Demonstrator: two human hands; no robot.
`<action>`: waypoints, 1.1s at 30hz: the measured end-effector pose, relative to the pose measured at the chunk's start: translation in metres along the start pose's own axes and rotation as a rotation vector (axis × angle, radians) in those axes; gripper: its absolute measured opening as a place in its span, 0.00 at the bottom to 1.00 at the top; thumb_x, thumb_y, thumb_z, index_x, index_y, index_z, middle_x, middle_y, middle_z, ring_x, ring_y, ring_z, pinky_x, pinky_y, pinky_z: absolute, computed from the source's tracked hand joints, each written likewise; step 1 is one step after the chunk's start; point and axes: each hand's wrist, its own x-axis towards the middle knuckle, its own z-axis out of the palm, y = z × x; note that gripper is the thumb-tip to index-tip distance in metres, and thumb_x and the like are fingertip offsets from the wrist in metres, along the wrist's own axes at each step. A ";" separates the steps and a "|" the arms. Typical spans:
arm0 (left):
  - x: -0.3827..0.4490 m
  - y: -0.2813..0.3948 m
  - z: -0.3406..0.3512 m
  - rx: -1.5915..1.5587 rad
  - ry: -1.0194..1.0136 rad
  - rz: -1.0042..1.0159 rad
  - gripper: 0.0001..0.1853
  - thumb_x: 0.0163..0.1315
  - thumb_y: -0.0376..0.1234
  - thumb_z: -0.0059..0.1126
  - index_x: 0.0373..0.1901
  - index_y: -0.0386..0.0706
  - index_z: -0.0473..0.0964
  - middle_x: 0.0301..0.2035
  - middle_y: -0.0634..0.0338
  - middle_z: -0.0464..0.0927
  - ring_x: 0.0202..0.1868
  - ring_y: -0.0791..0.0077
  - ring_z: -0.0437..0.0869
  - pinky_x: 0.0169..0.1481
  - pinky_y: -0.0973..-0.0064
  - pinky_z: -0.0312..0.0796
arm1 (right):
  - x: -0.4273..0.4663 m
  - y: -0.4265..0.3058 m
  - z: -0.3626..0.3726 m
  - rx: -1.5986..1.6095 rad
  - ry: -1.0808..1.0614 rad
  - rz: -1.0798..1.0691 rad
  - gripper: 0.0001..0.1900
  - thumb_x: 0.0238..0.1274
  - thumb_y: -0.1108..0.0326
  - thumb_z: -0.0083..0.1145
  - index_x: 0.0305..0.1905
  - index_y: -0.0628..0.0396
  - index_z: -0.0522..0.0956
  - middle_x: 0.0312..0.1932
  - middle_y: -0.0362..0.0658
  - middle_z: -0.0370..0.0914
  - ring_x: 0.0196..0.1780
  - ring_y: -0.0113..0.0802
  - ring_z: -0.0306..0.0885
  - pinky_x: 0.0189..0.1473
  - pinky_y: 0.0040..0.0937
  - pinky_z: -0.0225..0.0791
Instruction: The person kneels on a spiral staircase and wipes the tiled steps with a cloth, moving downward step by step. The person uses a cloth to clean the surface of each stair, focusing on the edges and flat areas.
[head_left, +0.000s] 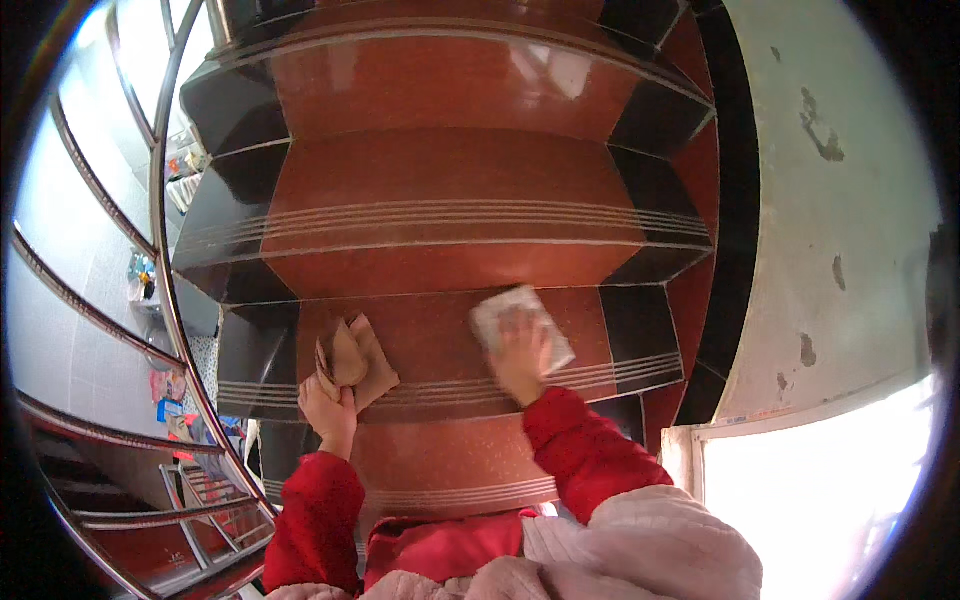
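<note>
In my left hand (330, 412) is a folded brown sheet (375, 379), cloth or thin card; I cannot tell which. It is partly fanned open above the left part of a red-brown stair tread (435, 337). My right hand (520, 352), blurred, lies flat over a folded whitish cloth (559, 356). That cloth rests on the same tread, right of the middle, near the foot of the riser (465, 270). Its underside is hidden. Both forearms, in red sleeves, reach forward from the bottom of the view.
More polished steps with black side tiles (641, 322) rise ahead. Grooved strips (450, 214) mark the tread edges. A metal railing (161, 225) bounds the left side. On the right stand a stained pale wall (825, 225) and a bright opening (810, 465).
</note>
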 end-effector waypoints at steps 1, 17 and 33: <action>0.001 0.003 -0.001 0.000 0.005 0.006 0.19 0.49 0.33 0.65 0.43 0.38 0.72 0.44 0.47 0.76 0.53 0.44 0.73 0.59 0.51 0.64 | 0.001 -0.027 0.002 -0.004 -0.058 -0.126 0.40 0.58 0.49 0.63 0.74 0.46 0.63 0.80 0.50 0.48 0.80 0.59 0.42 0.74 0.66 0.41; 0.040 -0.069 -0.027 0.052 0.269 -0.186 0.17 0.53 0.29 0.64 0.45 0.37 0.74 0.38 0.45 0.76 0.48 0.41 0.75 0.53 0.51 0.67 | -0.028 0.123 0.028 -0.104 0.098 0.113 0.37 0.62 0.52 0.56 0.75 0.50 0.61 0.79 0.50 0.51 0.80 0.54 0.46 0.75 0.60 0.41; 0.028 -0.052 -0.048 0.104 0.112 0.505 0.14 0.52 0.39 0.63 0.36 0.41 0.76 0.40 0.55 0.80 0.42 0.57 0.80 0.46 0.61 0.71 | 0.073 -0.127 0.006 0.072 -0.154 -0.865 0.32 0.58 0.51 0.64 0.65 0.53 0.73 0.77 0.53 0.52 0.80 0.54 0.43 0.76 0.60 0.39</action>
